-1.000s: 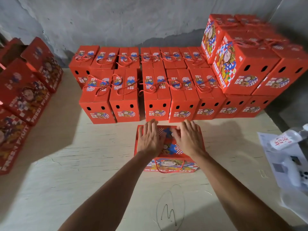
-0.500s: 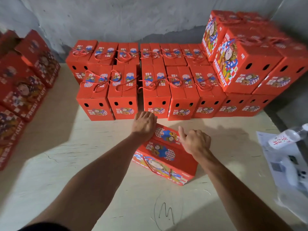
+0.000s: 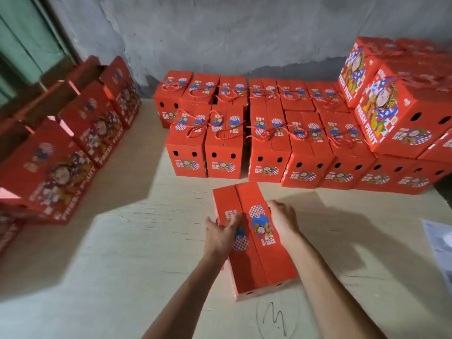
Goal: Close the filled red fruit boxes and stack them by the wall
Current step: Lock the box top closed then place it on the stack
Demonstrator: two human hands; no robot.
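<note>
A closed red cardboard fruit box [image 3: 254, 243] with printed cartoon stickers is seen on the pale wooden bench [image 3: 122, 253], near its middle and in front of the stacked rows. Its two top flaps are shut along a centre seam, so the contents cannot be seen. The long axis is run from the near edge away toward the grey plaster wall [image 3: 244, 33], tilted slightly leftward at the far end; the narrow end with slot holes is faced toward the camera.

The box is held between both hands at about its mid-length. The left hand [image 3: 221, 234] is wrapped on the left side, with the thumb laid over the top flap and fingers curled down the side. The right hand [image 3: 283, 222] is pressed on the right side, fingers curled over the top edge. The box sits directly between the two grips, extending past them both nearer and farther.

Behind it, two rows of closed red boxes with red cord handles [image 3: 269, 143] are set against the wall, contents hidden. A second layer of larger-looking red boxes [image 3: 391, 113] is stacked at the right. Open red boxes [image 3: 61, 162] are lined up at the left; their insides cannot be made out. White paper sheets [image 3: 440, 245] are seen at the right edge.
</note>
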